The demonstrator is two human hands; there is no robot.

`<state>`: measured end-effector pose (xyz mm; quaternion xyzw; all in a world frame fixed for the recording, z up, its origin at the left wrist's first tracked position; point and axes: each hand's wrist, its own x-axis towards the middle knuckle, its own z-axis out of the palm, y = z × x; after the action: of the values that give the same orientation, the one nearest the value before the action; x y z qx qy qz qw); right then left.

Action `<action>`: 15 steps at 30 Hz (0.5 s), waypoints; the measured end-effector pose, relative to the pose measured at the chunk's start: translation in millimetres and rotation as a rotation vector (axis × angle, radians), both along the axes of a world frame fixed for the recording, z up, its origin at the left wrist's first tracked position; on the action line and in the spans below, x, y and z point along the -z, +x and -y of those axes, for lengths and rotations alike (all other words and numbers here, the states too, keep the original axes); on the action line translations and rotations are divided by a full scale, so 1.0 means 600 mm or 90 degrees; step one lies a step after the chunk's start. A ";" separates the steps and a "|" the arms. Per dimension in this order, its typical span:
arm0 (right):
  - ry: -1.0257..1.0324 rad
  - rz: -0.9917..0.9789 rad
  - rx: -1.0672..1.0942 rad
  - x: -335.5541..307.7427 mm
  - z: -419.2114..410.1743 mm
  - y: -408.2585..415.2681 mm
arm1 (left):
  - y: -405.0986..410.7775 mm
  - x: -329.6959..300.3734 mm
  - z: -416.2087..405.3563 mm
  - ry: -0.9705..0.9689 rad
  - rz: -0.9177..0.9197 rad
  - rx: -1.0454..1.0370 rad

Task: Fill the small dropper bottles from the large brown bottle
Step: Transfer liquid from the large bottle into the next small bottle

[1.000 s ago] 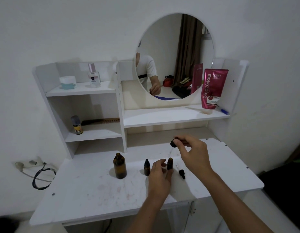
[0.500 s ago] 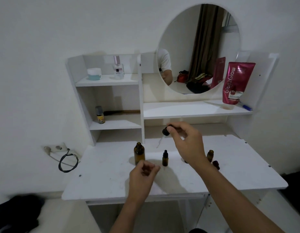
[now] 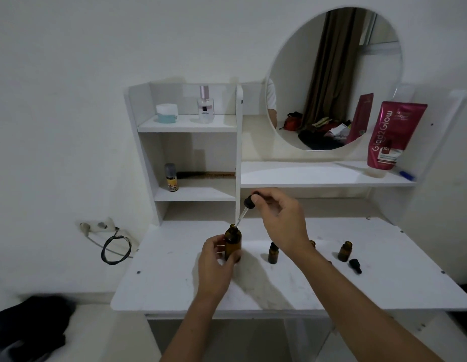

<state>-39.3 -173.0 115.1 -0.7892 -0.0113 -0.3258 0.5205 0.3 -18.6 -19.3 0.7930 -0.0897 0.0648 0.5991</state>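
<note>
The large brown bottle (image 3: 233,244) stands uncapped on the white table (image 3: 174,291). My left hand (image 3: 214,265) grips its body from the left. My right hand (image 3: 282,220) pinches the black bulb of a glass dropper (image 3: 245,209), whose tip sits at the bottle's mouth. A small capped dropper bottle (image 3: 273,253) stands just right of the large one. A small open bottle (image 3: 345,251) stands farther right, with a loose black dropper cap (image 3: 355,265) lying beside it. Another small bottle (image 3: 312,243) peeks out behind my right wrist.
Shelves at the back hold a teal jar (image 3: 166,113), a perfume bottle (image 3: 206,105), a small spray can (image 3: 171,178) and a pink tube (image 3: 393,135). A round mirror (image 3: 331,74) hangs above. A black cable (image 3: 114,248) and wall socket sit left of the table.
My left hand moved from the table onto the large brown bottle. My right hand brought the dropper down and left to the bottle's mouth. The camera shifted left.
</note>
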 end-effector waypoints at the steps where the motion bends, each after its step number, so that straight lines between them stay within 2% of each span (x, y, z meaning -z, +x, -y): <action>1: -0.004 0.001 0.001 0.000 0.000 0.004 | 0.001 0.000 0.000 0.003 -0.001 0.001; 15: -0.120 0.035 0.001 -0.005 -0.008 0.025 | 0.001 -0.002 -0.006 -0.001 -0.011 0.008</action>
<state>-24.4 -168.1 118.2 -0.8254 -0.0554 -0.3449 0.4435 1.0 -15.1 -18.4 0.7926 -0.0896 0.0546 0.6006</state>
